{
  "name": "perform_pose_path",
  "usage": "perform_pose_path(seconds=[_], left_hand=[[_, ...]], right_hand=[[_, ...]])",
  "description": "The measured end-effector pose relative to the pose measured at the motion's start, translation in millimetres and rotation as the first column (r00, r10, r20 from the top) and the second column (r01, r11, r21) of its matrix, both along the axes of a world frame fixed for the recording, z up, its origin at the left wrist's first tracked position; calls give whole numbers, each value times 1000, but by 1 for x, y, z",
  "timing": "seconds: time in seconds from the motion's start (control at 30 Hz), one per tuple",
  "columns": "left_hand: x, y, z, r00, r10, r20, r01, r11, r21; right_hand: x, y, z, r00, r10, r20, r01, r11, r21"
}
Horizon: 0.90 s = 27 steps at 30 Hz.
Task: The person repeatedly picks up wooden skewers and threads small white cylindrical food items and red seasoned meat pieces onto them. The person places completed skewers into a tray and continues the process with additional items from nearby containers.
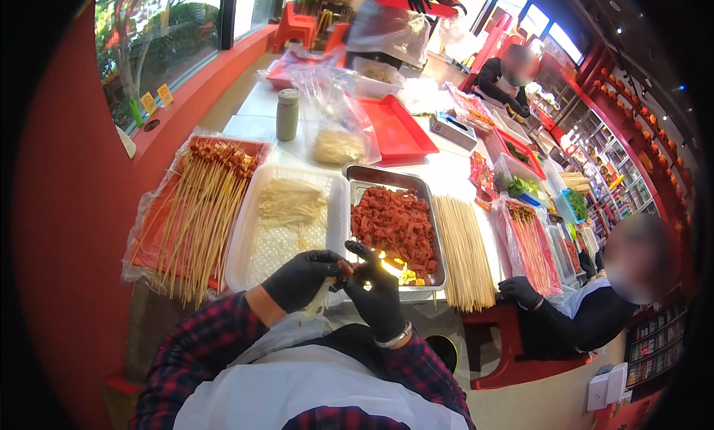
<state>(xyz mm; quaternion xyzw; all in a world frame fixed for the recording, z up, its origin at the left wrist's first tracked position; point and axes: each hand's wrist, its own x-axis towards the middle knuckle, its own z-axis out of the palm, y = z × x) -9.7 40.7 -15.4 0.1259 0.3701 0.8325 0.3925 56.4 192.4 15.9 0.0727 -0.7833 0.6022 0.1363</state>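
Observation:
Both my hands wear black gloves and meet over the near edge of the trays. My left hand [304,279] pinches a small piece of red meat [347,267], with pale enoki strands [321,300] hanging below it. My right hand [375,296] touches the same piece, its index finger raised. Beyond them, a white perforated plastic basket [256,262] holds a bundle of enoki mushrooms [293,201]. Beside it, a steel tray [440,262] holds sliced raw red meat [393,223]. Bare bamboo skewers [463,251] lie right of the tray. Filled skewers [209,207] lie on a plastic-lined red tray [146,237] at left.
Behind the basket stand a lidded tumbler [288,115], a plastic bag of enoki [339,145] and a red tray [399,130]. A co-worker's gloved hand [520,291] rests near the skewers at right, above a red stool [502,346]. Other people work farther along the table.

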Motion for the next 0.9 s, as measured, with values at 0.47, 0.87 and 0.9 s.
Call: perform_pose_path(seconds=[0.47,0.87,0.9], left_hand=[[16,-7,18,751,83,-655,-234,961,-146],[28,-8,24,304,-63,-951,-474,856,-208],[26,-8,23,334,-51,-941,-465,860,-211]], right_hand=[[4,27,3,883,280,376,-122,911,-393],[3,21,-9,957,215,195,-135,924,-358],[3,17,-8,971,170,168,-107,938,-331]])
